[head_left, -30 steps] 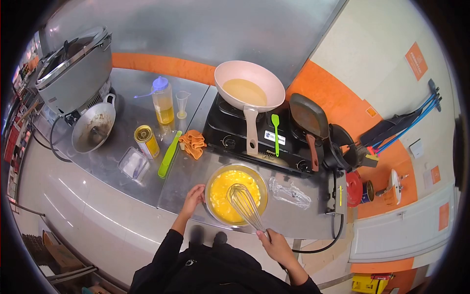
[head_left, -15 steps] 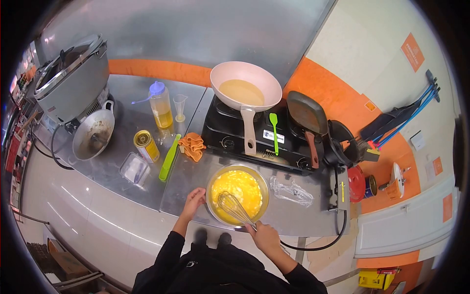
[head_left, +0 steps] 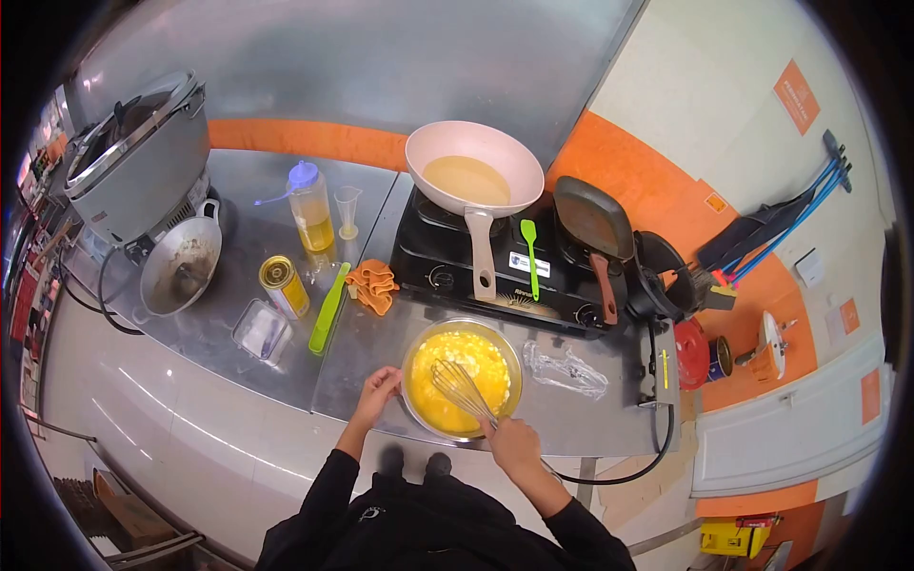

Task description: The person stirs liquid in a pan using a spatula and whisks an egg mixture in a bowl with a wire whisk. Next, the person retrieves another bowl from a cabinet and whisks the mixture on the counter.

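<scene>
A metal mixing bowl (head_left: 512,411) holds yellow beaten egg (head_left: 466,357) with pale foam on top. My right hand (head_left: 515,445) is closed round the handle of a wire whisk (head_left: 459,388), whose loops tilt down into the egg. At the bowl's left rim is my left hand (head_left: 382,385), its fingers pinched together against the edge. Beyond the bowl, a pink frying pan (head_left: 528,171) with some clear yellowish liquid stands on a black gas stove (head_left: 419,257). A green silicone spatula (head_left: 531,259) lies on the stove top.
Left of the bowl are a lime-green tool (head_left: 328,309), an orange cloth (head_left: 373,285), a yellow can (head_left: 283,285), an oil bottle (head_left: 312,214) and a small plastic tub (head_left: 262,331). Crumpled clear plastic (head_left: 566,369) lies to its right. A square dark pan (head_left: 595,214) sits on the right burner.
My right hand has moved slightly right and up, carrying the whisk with it through the egg. My left hand has stayed at the bowl's rim.
</scene>
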Available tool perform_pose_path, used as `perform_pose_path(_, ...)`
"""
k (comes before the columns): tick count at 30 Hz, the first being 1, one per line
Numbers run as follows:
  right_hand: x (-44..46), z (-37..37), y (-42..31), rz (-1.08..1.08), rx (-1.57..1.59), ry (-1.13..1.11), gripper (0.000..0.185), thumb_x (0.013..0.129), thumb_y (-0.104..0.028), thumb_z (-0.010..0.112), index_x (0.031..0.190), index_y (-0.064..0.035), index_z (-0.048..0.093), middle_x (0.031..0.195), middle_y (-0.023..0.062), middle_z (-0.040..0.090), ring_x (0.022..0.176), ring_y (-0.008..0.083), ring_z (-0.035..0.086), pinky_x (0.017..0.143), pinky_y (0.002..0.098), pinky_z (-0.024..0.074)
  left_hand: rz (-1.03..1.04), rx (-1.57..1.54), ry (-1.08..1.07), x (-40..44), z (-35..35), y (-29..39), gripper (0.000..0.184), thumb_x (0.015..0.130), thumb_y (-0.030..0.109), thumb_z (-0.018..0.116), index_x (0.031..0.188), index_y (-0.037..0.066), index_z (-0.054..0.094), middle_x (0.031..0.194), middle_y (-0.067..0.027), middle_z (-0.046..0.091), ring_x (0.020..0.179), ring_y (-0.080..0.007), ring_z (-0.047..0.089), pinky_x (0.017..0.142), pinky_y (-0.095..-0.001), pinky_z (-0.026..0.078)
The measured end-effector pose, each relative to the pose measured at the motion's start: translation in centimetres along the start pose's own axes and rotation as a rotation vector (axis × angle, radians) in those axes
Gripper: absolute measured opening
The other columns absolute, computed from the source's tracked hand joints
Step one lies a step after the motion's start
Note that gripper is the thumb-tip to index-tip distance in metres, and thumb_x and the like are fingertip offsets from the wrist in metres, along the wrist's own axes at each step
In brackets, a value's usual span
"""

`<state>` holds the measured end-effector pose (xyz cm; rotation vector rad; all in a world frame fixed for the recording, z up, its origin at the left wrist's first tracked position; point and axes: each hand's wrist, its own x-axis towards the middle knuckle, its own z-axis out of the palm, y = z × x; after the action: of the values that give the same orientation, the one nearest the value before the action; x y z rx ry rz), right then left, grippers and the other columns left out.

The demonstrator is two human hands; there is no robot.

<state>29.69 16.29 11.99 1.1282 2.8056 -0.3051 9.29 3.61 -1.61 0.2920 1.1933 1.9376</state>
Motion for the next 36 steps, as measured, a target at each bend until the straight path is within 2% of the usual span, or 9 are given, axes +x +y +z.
perform_pose_path(4, 0.0, 2.4, 0.6, -0.014, -0.024, 0.005, 0.056, 0.082, -0.051, 0.046, 0.065, 0.0007, 0.061, 0.062, 0.021, 0.059, 0.059, 0.0355, 0.06, 0.053, 0.0429, 0.0485, 0.024, -0.008, -0.007, -0.2, 0.0, 0.1, 0.014, 0.087, 0.02, 0.055, 0.084, 0.006, 0.058, 0.073, 0.0033, 0.054, 0.066, -0.0048, 0.05, 0.066, -0.0204, 0.042)
perform_pose_path(7, 1.2, 0.0, 0.6, 0.017, 0.023, 0.045, 0.056, 0.082, -0.051, 0.046, 0.066, 0.0009, 0.06, 0.064, 0.0214, 0.059, 0.059, 0.0354, 0.06, 0.054, 0.0422, 0.0487, 0.004, -0.008, -0.005, -0.3, 0.3, 0.3, 0.013, 0.089, 0.017, 0.051, 0.082, 0.007, 0.056, 0.07, 0.0036, 0.051, 0.065, -0.005, 0.048, 0.064, -0.02, 0.039)
perform_pose_path(16, 1.6, -1.0, -0.9, 0.071, -0.038, 0.014, 0.052, 0.084, -0.048, 0.045, 0.069, -0.0008, 0.062, 0.067, 0.0192, 0.061, 0.062, 0.0336, 0.062, 0.056, 0.0405, 0.0497, 0.005, -0.004, 0.003, -0.1, -0.2, -0.2, 0.015, 0.087, 0.02, 0.054, 0.083, 0.006, 0.058, 0.07, 0.0033, 0.054, 0.064, -0.0047, 0.05, 0.063, -0.0202, 0.041)
perform_pose_path(19, 2.0, 2.1, 0.8, 0.038, -0.046, -0.044, 0.056, 0.082, -0.051, 0.047, 0.066, 0.0006, 0.062, 0.065, 0.0203, 0.06, 0.06, 0.0336, 0.061, 0.055, 0.0404, 0.0496, 0.034, -0.028, -0.025, 0.1, -0.8, -0.9, 0.016, 0.087, 0.02, 0.054, 0.082, 0.006, 0.058, 0.07, 0.0035, 0.054, 0.064, -0.0047, 0.05, 0.063, -0.0203, 0.041)
perform_pose_path(22, 2.2, -0.9, -0.1, 0.073, -0.026, 0.021, 0.056, 0.082, -0.051, 0.046, 0.066, 0.0, 0.063, 0.065, 0.0194, 0.06, 0.061, 0.0331, 0.062, 0.055, 0.0399, 0.0498, 0.003, -0.008, -0.03, -0.1, -0.5, -0.4, 0.016, 0.087, 0.02, 0.053, 0.082, 0.006, 0.058, 0.071, 0.0035, 0.054, 0.065, -0.0049, 0.05, 0.064, -0.0204, 0.041)
perform_pose_path(25, 1.7, 2.6, 0.6, 0.036, -0.055, -0.001, 0.055, 0.082, -0.051, 0.047, 0.068, 0.0001, 0.063, 0.066, 0.0195, 0.06, 0.062, 0.0329, 0.062, 0.055, 0.0398, 0.0499, 0.031, -0.021, -0.036, 0.1, -1.0, -1.0, 0.017, 0.088, 0.021, 0.052, 0.081, 0.007, 0.058, 0.071, 0.0033, 0.054, 0.066, -0.0049, 0.05, 0.065, -0.0202, 0.041)
perform_pose_path(28, 2.7, -0.6, 0.3, 0.058, -0.044, 0.016, 0.055, 0.082, -0.051, 0.047, 0.068, -0.0001, 0.063, 0.067, 0.0195, 0.061, 0.062, 0.0327, 0.062, 0.056, 0.0399, 0.0499, 0.0, -0.021, -0.018, -0.5, 0.2, 0.3, 0.017, 0.088, 0.021, 0.052, 0.081, 0.007, 0.058, 0.07, 0.0036, 0.053, 0.066, -0.005, 0.05, 0.065, -0.0198, 0.041)
perform_pose_path(32, 1.4, 2.4, 0.7, 0.075, -0.068, 0.079, 0.054, 0.081, -0.05, 0.048, 0.066, -0.001, 0.062, 0.065, 0.0193, 0.06, 0.06, 0.0321, 0.062, 0.054, 0.0393, 0.0499, -0.014, 0.003, -0.007, -0.8, -0.2, -0.1, 0.018, 0.088, 0.022, 0.052, 0.079, 0.007, 0.056, 0.068, 0.0036, 0.051, 0.064, -0.0053, 0.049, 0.065, -0.0202, 0.041)
perform_pose_path(36, 1.9, 0.5, 0.4, 0.091, -0.063, 0.123, 0.053, 0.081, -0.05, 0.049, 0.065, -0.0013, 0.061, 0.063, 0.0187, 0.06, 0.058, 0.0318, 0.062, 0.052, 0.0383, 0.0497, -0.011, -0.004, -0.024, -0.4, -0.3, -0.1, 0.017, 0.088, 0.022, 0.052, 0.078, 0.008, 0.056, 0.067, 0.0035, 0.05, 0.063, -0.0053, 0.048, 0.064, -0.0199, 0.039)
